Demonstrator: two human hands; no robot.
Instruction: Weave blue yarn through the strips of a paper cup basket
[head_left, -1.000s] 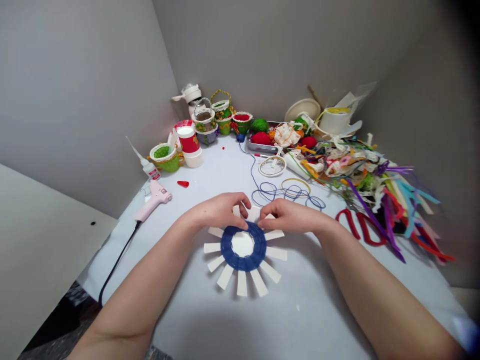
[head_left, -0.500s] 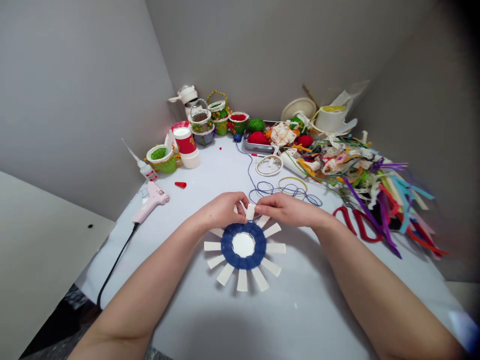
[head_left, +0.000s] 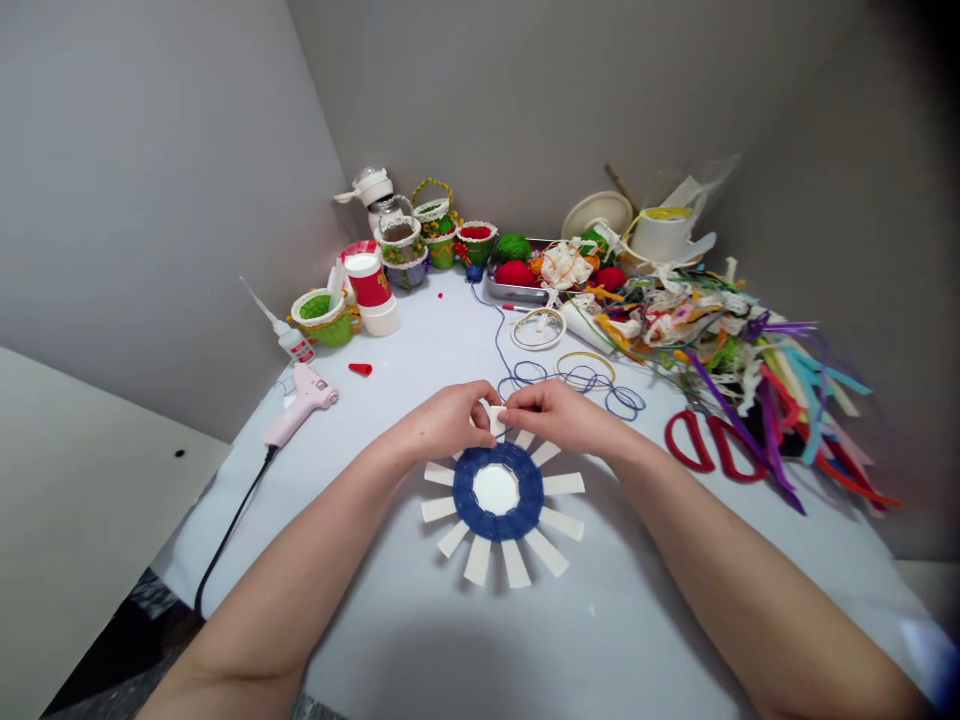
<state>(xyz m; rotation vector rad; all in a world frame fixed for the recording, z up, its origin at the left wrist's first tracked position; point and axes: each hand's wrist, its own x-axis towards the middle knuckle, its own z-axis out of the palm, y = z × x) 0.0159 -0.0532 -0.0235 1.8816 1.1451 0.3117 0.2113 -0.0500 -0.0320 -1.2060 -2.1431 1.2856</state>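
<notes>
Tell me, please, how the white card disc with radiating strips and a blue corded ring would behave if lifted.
The white card disc will probably feel light, being thin. Its radiating strips will likely flop or flex, as the pinched strip bends upward. The blue corded ring may stiffen the centre slightly.

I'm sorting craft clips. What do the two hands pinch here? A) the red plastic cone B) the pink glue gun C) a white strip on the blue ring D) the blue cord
C: the left hand and right hand close on a white strip rising from the blue ring.
</notes>
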